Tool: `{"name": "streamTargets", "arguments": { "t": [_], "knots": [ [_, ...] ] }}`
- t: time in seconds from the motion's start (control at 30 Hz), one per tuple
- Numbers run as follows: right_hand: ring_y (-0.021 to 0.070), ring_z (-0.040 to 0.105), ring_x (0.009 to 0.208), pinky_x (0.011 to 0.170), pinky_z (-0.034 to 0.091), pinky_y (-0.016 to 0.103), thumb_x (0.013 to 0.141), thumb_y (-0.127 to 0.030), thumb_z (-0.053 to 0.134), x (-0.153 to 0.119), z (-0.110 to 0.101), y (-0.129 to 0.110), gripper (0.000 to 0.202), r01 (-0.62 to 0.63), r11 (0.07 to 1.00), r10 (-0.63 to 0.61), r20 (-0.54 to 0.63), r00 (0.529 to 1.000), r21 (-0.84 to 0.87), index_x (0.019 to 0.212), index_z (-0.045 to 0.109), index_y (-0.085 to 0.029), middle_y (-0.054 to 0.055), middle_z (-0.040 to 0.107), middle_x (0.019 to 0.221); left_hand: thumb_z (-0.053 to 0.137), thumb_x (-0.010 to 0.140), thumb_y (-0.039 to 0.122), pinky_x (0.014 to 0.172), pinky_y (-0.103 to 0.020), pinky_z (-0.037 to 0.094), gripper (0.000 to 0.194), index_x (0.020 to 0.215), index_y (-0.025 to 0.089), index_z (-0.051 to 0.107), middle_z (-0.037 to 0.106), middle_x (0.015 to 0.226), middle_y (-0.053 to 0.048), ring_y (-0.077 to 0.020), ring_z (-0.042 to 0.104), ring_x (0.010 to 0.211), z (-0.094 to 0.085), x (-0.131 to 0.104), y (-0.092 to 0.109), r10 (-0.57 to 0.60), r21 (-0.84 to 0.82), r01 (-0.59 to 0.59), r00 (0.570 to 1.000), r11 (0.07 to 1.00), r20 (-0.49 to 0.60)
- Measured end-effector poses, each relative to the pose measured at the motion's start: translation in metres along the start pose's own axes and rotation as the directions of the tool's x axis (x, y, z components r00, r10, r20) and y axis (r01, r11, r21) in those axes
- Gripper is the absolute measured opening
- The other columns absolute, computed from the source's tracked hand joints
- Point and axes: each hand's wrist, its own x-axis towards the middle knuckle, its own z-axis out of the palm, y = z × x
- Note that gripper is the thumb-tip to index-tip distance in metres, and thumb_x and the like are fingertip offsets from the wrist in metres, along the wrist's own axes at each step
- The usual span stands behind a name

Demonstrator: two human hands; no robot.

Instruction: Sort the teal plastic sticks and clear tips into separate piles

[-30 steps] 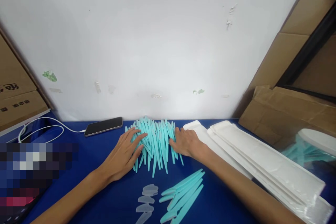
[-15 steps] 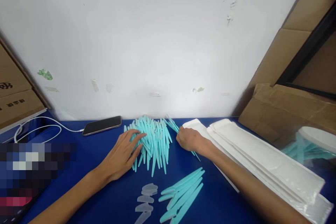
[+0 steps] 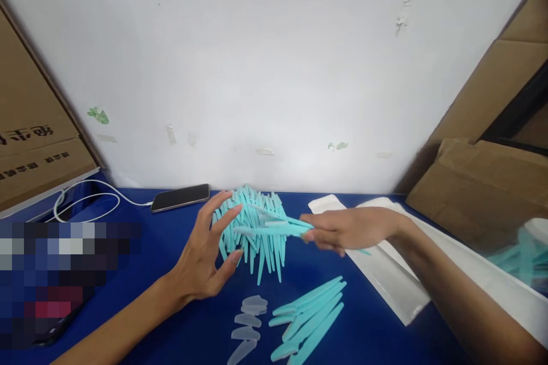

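Observation:
A pile of turquoise eyebrow razors [image 3: 257, 256] lies on the blue table against the wall. My right hand [image 3: 349, 228] is closed on several more eyebrow razors [image 3: 278, 230], whose wide ends point left across the pile. Beside the pile's left side is my left hand [image 3: 205, 262], thumb and fingers spread apart, with nothing between them. A smaller fanned group of eyebrow razors [image 3: 312, 316] rests nearer to me. Left of that group, several clear blade covers [image 3: 247, 318] lie in a column.
White padded mailers [image 3: 381, 274] lie under my right forearm. A phone [image 3: 180, 198] with a white cable [image 3: 115, 185] is at the back left. Cardboard boxes [image 3: 43, 148] stand at the left, more cardboard [image 3: 483, 182] at the right. A blurred container [image 3: 524, 254] holds turquoise pieces.
My right hand has turned, bringing the held razors from an upright slant to lying leftward over the pile. My left hand has lifted off the pile and opened wider. The view has shifted slightly.

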Motion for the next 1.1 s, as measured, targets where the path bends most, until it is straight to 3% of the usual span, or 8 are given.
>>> {"name": "streamTargets", "arguments": {
  "t": [0.17,0.27,0.47,0.57,0.67,0.8,0.97,1.1],
  "knots": [
    [0.0111,0.054,0.069,0.065,0.051,0.024,0.102,-0.052,0.034,0.015,0.015,-0.02,0.036,0.115,0.984,-0.135,0.147,0.98,0.137,0.104,0.047,-0.018,0.001,0.052,0.088,0.024,0.104,0.033,0.091,-0.043,0.052,0.043,0.135,0.023,0.051,0.052,0.128,-0.012,-0.0269,0.055,0.114,0.006,-0.008,0.016,-0.152,-0.336,0.134,0.988,0.932,-0.029],
    [0.0117,0.054,0.073,0.066,0.051,0.023,0.102,-0.05,0.036,0.024,0.021,-0.023,0.037,0.13,0.971,-0.162,0.149,0.975,0.202,0.112,0.05,-0.017,0.003,0.055,0.094,0.022,0.104,0.027,0.079,-0.037,0.053,0.042,0.125,0.021,0.058,0.057,0.113,-0.011,-0.022,0.058,0.099,0.01,-0.011,0.024,-0.185,-0.41,0.173,0.983,0.896,0.011],
    [0.0126,0.052,0.076,0.067,0.049,0.021,0.102,-0.046,0.04,0.036,0.029,-0.017,0.039,0.106,0.96,-0.16,0.196,0.968,0.261,0.126,0.052,-0.018,0.001,0.053,0.089,0.032,0.102,0.017,0.087,-0.033,0.052,0.035,0.132,0.02,0.05,0.06,0.112,-0.009,-0.0187,0.06,0.102,0.013,-0.01,0.03,-0.037,-0.277,0.083,0.985,0.957,0.17],
    [0.0136,0.056,0.084,0.075,0.048,0.023,0.103,-0.046,0.038,0.036,0.03,-0.016,0.039,0.077,0.964,-0.118,0.151,0.981,0.256,0.123,0.055,-0.017,0.002,0.054,0.093,0.04,0.103,0.031,0.08,-0.033,0.054,0.034,0.134,0.02,0.047,0.065,0.113,-0.01,-0.0211,0.065,0.099,0.011,-0.01,0.026,0.007,-0.073,0.013,0.965,0.997,0.263],
    [0.0155,0.057,0.089,0.08,0.047,0.025,0.102,-0.05,0.036,0.034,0.028,-0.017,0.042,0.046,0.975,-0.075,0.131,0.989,0.216,0.119,0.055,-0.016,0.004,0.056,0.094,0.041,0.1,0.056,0.071,-0.034,0.056,0.054,0.14,0.02,0.041,0.067,0.119,-0.012,-0.0249,0.069,0.1,0.011,-0.01,0.023,0.025,0.128,-0.074,0.938,0.989,0.346],
    [0.0141,0.051,0.077,0.07,0.044,0.025,0.103,-0.052,0.034,0.032,0.026,-0.019,0.04,0.085,0.986,-0.105,0.136,0.985,0.145,0.108,0.054,-0.018,0.001,0.053,0.085,0.038,0.101,0.055,0.056,-0.031,0.052,0.053,0.134,0.014,0.043,0.072,0.105,-0.01,-0.023,0.073,0.085,0.013,-0.008,0.021,0.102,0.263,-0.212,0.921,0.941,0.376],
    [0.0132,0.048,0.069,0.064,0.042,0.025,0.102,-0.056,0.032,0.032,0.023,-0.014,0.042,0.121,0.98,-0.144,0.144,0.979,0.16,0.1,0.055,-0.02,-0.001,0.05,0.08,0.031,0.102,0.053,0.048,-0.03,0.044,0.046,0.123,0.016,0.048,0.07,0.093,-0.006,-0.0213,0.071,0.07,0.013,-0.004,0.023,0.077,0.243,-0.215,0.875,0.946,0.477],
    [0.0134,0.048,0.069,0.064,0.042,0.026,0.102,-0.056,0.031,0.033,0.022,-0.008,0.046,0.104,0.979,-0.14,0.205,0.969,0.177,0.106,0.059,-0.019,-0.001,0.047,0.077,0.023,0.105,0.049,0.054,-0.03,0.047,0.046,0.134,0.018,0.041,0.07,0.105,-0.007,-0.0197,0.07,0.071,0.008,-0.003,0.028,0.048,0.122,-0.144,0.817,0.982,0.574]
  ]
}}
